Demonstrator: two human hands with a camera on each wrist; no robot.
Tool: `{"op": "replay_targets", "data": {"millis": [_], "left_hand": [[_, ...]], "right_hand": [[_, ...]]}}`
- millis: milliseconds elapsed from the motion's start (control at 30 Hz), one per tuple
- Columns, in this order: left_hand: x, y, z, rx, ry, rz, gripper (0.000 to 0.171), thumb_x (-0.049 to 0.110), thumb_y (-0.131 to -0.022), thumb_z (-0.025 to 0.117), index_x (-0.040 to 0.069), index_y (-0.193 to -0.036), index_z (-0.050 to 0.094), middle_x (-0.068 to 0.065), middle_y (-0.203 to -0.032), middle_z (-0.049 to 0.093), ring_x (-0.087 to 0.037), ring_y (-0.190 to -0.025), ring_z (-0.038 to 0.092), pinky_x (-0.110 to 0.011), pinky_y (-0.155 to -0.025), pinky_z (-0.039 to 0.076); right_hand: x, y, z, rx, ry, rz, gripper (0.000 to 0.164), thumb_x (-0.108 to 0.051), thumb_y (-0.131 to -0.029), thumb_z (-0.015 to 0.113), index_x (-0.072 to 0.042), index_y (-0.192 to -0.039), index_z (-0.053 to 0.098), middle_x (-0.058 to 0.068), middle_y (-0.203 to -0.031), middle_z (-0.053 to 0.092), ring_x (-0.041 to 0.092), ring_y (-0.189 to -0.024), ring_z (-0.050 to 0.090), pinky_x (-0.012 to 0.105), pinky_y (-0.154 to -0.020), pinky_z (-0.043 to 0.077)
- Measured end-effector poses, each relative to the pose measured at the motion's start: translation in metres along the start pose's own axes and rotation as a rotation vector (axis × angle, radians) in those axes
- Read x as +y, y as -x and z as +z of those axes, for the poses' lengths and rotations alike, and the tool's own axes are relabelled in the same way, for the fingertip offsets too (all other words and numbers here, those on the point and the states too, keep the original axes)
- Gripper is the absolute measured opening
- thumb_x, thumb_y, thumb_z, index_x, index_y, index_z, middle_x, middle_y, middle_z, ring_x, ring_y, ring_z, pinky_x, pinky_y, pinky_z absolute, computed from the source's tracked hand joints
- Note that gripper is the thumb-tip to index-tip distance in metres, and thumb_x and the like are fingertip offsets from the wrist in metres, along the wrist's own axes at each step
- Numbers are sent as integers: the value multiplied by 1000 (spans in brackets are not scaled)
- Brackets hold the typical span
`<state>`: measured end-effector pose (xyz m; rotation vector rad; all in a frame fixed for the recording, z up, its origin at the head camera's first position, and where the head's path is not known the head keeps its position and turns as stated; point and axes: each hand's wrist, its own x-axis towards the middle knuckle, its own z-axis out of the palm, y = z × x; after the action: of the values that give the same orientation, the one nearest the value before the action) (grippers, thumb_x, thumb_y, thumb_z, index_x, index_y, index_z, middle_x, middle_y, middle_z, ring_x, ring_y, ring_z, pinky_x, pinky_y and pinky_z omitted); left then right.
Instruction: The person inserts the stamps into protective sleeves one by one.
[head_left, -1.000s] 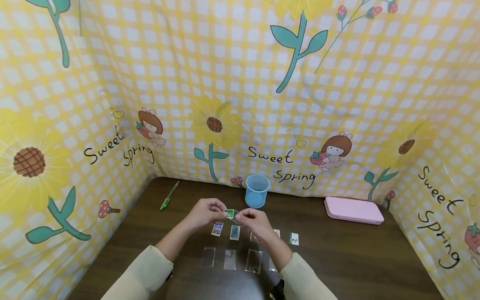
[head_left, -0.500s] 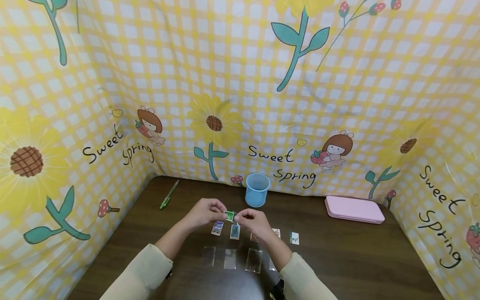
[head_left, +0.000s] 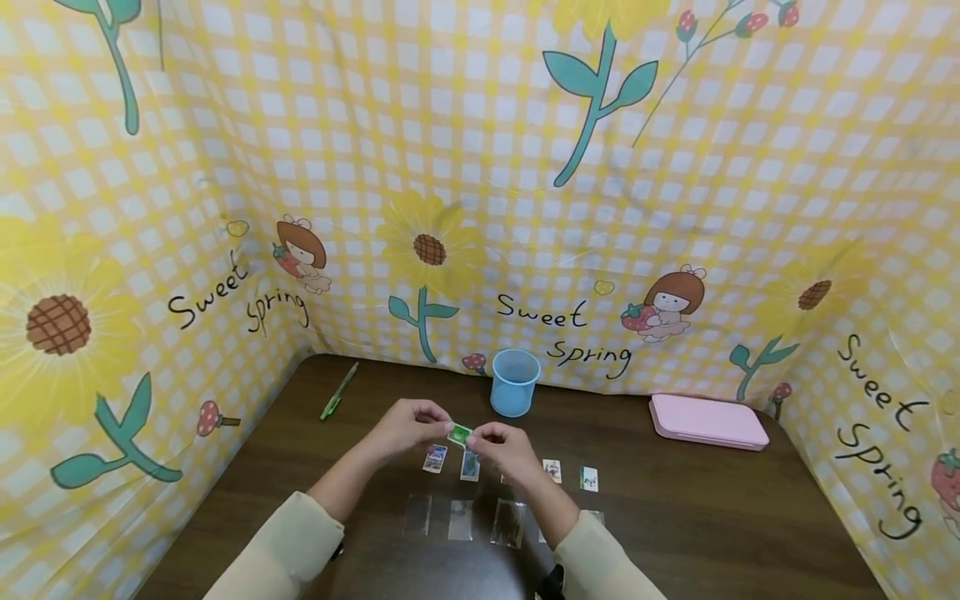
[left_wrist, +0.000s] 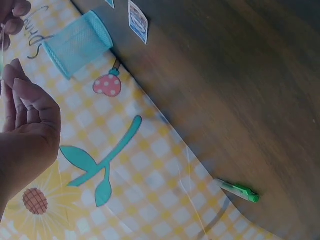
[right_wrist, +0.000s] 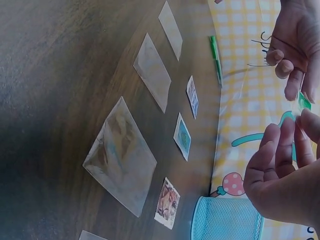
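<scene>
Above the table, a small green stamp spans the gap between my two hands. My left hand pinches its left end with thumb and forefinger. The right hand pinches at its right end, where something thin and clear shows in the right wrist view beside the green stamp. Beneath the hands lies a row of stamps, among them a purple-blue stamp, a blue one and a reddish-brown one, partly hidden by the right hand in the head view. Clear plastic sleeves lie nearer me.
Behind the hands stands a blue mesh pen cup. A green pen lies at the back left, and a pink case at the back right. Patterned cloth walls off the dark wooden table.
The green stamp has tilted and come slightly lower. My right fingertips have closed in on its right end, and the clear film seen between the hands earlier is harder to make out.
</scene>
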<state>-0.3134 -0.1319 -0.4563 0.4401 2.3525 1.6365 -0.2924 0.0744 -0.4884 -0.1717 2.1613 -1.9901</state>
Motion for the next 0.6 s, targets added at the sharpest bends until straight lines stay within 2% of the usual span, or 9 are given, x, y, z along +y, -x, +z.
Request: {"op": "replay_targets", "data": {"millis": [33,200,300,433,533,600], "left_hand": [[-4,-1,-2,6,-4,-3,21,20,-85,70,0,-93,67,-5,-74,66,-18,-58,60,-37,-57,52],[-7,-1,-3,-3,-29,13,19,18,-86,69,-1,-91,68,-5,-73,63,-16,-57,58,-28,-53,49],[-7,0,-2,-16,-41,22,19,17,-86,68,-1,-91,68,-12,-76,63,-14,-57,57,-30,-54,50],[-7,1,0,-27,-55,15,16,15,-86,68,0,-88,68,-17,-78,64,-24,-60,60,-35,-56,52],[-7,1,-1,-53,-85,15,12,13,-85,68,2,-85,69,-11,-74,65,-31,-63,60,-33,-55,51],[-6,0,-1,-81,-114,24,11,13,-85,68,2,-84,69,-7,-72,65,-30,-63,60,-30,-55,49]], "right_hand": [[0,1,1,4,-3,3,26,-17,-87,68,7,-97,63,-3,-74,57,12,-65,56,23,-54,42],[-1,3,3,22,-28,5,27,-16,-87,68,8,-98,63,-3,-72,56,11,-62,55,21,-50,38],[0,3,4,11,-43,-1,27,-15,-86,68,9,-97,62,-4,-70,56,11,-62,54,21,-50,38],[1,3,5,-7,-34,9,26,-15,-86,68,8,-96,63,-3,-69,56,13,-63,53,21,-51,38],[1,5,6,-20,-7,7,25,-14,-85,69,8,-95,63,-3,-69,56,13,-63,52,21,-51,38],[0,6,6,-32,17,-3,25,-14,-85,69,8,-95,64,-2,-69,57,12,-62,50,22,-52,39]]}}
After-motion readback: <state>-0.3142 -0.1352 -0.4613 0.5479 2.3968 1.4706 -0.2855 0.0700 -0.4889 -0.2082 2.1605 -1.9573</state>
